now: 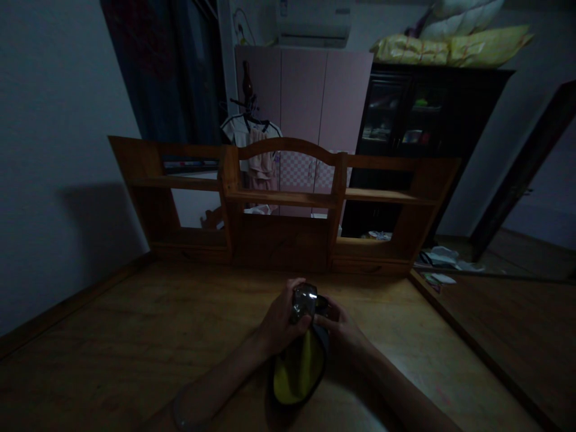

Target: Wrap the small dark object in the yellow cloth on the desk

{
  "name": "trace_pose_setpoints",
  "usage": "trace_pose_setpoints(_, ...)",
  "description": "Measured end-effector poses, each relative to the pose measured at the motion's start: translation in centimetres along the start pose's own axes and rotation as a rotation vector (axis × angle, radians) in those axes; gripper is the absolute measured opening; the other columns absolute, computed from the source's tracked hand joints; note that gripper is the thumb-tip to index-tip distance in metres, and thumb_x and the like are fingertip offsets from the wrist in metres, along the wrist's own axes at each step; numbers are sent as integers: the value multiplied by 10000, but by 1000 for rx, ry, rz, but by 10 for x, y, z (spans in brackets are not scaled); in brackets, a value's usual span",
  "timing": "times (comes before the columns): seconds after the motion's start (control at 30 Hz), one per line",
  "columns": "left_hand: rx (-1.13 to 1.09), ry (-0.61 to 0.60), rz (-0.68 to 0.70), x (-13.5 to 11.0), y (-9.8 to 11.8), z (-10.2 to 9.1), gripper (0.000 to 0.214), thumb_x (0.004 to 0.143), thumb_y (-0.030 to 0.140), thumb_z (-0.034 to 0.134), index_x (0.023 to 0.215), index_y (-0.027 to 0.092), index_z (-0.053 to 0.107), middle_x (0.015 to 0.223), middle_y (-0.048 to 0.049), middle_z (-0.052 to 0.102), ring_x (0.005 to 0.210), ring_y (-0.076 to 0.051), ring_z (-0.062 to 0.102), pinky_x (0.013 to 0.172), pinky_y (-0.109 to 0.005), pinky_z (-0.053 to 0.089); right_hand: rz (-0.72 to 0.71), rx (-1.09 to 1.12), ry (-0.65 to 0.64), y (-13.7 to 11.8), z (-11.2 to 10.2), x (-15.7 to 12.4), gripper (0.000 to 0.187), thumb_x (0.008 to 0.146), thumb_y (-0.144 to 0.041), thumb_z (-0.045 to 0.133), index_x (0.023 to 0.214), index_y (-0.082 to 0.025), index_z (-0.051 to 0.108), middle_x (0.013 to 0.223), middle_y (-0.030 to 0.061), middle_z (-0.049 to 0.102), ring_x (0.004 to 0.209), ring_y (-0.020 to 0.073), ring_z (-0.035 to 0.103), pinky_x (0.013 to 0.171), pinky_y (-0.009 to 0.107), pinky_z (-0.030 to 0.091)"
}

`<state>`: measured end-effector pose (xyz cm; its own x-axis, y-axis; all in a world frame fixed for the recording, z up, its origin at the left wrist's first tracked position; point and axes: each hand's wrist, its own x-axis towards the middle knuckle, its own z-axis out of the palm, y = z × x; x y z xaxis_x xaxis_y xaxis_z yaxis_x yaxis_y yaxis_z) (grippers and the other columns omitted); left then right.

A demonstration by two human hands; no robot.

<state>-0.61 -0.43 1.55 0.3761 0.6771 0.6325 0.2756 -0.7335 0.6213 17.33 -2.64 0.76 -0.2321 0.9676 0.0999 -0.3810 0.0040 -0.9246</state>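
Observation:
A glossy, dark pair of sunglasses (pixel 304 302), as far as the dim light shows, is held up over the wooden desk. My left hand (pixel 284 318) is closed on its left side, thumb low and fingers over the top. My right hand (pixel 341 324) is closed on the right side, which its fingers partly cover. Directly below my hands lies an elongated dark case (pixel 299 371) with a bright yellow inside and a black rim. Its upper end is hidden by my hands, and I cannot tell whether they touch it.
The wooden desk top (pixel 135 336) carries a low wooden shelf unit (pixel 283 197) along its far edge. A white wall (pixel 67 150) bounds the left side. Behind stand a pink wardrobe (pixel 301 90), a dark cabinet (pixel 432 120) and a rack with hanging clothes (pixel 261 150).

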Motion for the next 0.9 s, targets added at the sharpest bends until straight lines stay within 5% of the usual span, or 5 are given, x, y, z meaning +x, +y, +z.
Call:
trace_pose_setpoints(0.33,-224,78,-100,0,8,3,587,911,631,337,1292,185,365,1149,-102,586,1023,-229,586,907,-360,455,16,-3,-5,0,1,-1,317,733,-324,780,995,-193,659,961,48,696,882,224,647,792,346,495)
trace_pose_setpoints(0.9,-153,-55,-53,-3,12,0,648,870,666,374,1313,192,359,1158,-99,595,1031,-240,592,912,-373,466,51,-73,30,6,-8,4,400,712,-448,774,992,-176,688,944,63,703,871,234,645,778,341,493)
